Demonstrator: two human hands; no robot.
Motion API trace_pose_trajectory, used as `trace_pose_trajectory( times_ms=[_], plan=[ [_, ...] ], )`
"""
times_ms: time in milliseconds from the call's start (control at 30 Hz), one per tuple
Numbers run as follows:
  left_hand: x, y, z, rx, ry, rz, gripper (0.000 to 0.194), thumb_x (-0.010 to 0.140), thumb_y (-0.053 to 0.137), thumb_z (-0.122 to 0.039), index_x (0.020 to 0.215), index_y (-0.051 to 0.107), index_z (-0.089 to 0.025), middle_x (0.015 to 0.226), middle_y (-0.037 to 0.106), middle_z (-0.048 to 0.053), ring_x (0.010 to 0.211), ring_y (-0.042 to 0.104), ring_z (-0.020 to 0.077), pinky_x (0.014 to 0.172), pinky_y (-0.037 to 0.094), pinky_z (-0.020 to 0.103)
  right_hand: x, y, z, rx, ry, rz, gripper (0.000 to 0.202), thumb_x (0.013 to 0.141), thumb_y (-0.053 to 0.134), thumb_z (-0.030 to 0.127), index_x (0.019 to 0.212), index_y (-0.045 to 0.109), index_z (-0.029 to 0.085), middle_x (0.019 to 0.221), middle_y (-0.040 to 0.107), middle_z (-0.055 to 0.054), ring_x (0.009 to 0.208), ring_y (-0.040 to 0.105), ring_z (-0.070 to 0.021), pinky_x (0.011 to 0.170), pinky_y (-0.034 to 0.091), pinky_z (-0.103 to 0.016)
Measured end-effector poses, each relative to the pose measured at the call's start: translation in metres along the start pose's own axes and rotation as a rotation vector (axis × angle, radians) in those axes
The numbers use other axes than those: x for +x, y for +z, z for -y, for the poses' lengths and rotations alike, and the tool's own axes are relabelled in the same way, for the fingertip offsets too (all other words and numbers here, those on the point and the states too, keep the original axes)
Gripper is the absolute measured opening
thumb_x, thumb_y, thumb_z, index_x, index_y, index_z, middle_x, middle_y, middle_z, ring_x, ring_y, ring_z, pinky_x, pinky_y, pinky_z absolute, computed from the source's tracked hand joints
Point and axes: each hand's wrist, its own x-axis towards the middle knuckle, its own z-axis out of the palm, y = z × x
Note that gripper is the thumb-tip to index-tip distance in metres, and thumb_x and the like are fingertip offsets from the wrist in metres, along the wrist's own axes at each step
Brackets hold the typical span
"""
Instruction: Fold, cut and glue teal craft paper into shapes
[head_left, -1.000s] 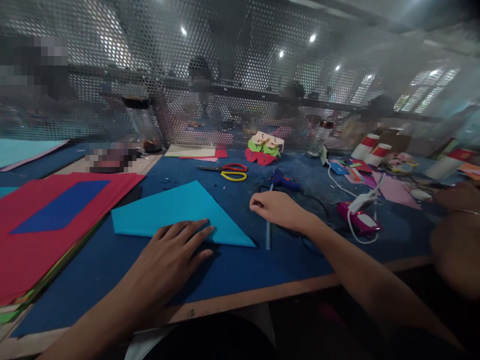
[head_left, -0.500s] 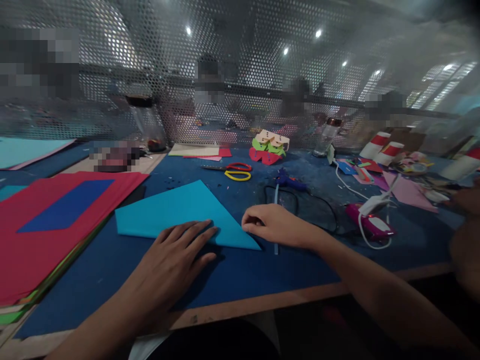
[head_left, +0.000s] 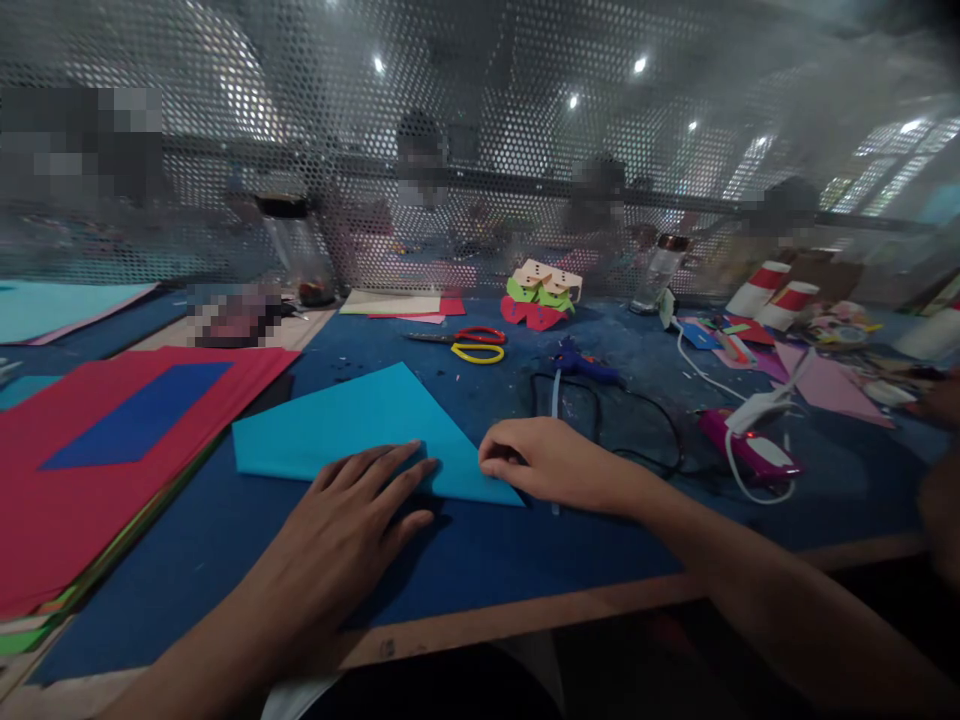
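The curled right hand (head_left: 555, 460) partly hides the light-blue paper (head_left: 345, 420) — its grip I cannot tell; left hand (head_left: 352, 520), fingers apart, rests on top.

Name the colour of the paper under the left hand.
The paper is turquoise blue, clearest in the head view.

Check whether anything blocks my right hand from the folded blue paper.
Nothing visible blocks it: the right hand is at the right-hand edge of the folded blue paper. The left hand rests on that paper, apart from the right; the pale stick lies beside the paper.
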Motion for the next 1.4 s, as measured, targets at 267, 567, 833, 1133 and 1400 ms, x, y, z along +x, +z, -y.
trace_pose_trajectory(
  times_ms=[267,567,833,1133,1400],
  plan=[
    [0.000,-0.002,-0.002,0.007,0.006,-0.025,0.051,0.104,0.042,-0.060,0.147,0.055,-0.035,0.154,0.054,0.004,0.138,0.050,0.0328,0.108,0.042,0.053,-0.001,-0.004,0.003,0.025,0.016,0.040,0.016,0.098,0.059,0.029,0.098,0.071,0.019,0.095,0.073,-0.004,0.085,0.063,-0.0167,0.071,0.041,-0.028],
    [-0.001,0.000,-0.001,0.012,-0.001,-0.010,0.052,0.104,0.044,-0.060,0.148,0.053,-0.036,0.156,0.052,0.004,0.140,0.049,0.0314,0.111,0.040,0.052,-0.004,-0.010,0.005,0.050,0.013,0.093,0.017,0.096,0.062,0.033,0.100,0.072,0.020,0.098,0.072,-0.004,0.087,0.064,-0.0170,0.076,0.044,-0.028],
    [0.000,0.000,-0.001,0.001,0.001,-0.020,0.053,0.104,0.042,-0.062,0.148,0.054,-0.034,0.155,0.054,0.004,0.139,0.050,0.0323,0.110,0.041,0.053,-0.007,-0.017,0.000,0.174,0.057,0.209,0.027,0.092,0.069,0.039,0.112,0.071,0.020,0.089,0.071,-0.001,0.079,0.066,-0.0146,0.067,0.045,-0.024],
    [0.000,0.002,0.002,-0.013,0.014,-0.039,0.053,0.103,0.042,-0.062,0.149,0.053,-0.036,0.156,0.053,0.003,0.139,0.050,0.0337,0.110,0.042,0.056,-0.007,-0.025,0.000,0.182,0.057,0.296,0.029,0.091,0.069,0.031,0.117,0.069,0.019,0.089,0.071,-0.001,0.077,0.066,-0.0137,0.066,0.045,-0.023],
    [-0.001,0.002,0.003,-0.008,0.018,-0.027,0.054,0.104,0.040,-0.063,0.149,0.052,-0.035,0.156,0.053,0.004,0.139,0.050,0.0336,0.109,0.042,0.056,-0.007,-0.029,-0.001,0.217,0.067,0.373,0.031,0.089,0.070,0.028,0.119,0.069,0.018,0.088,0.072,-0.001,0.074,0.066,-0.0127,0.065,0.045,-0.022]
  ],
)
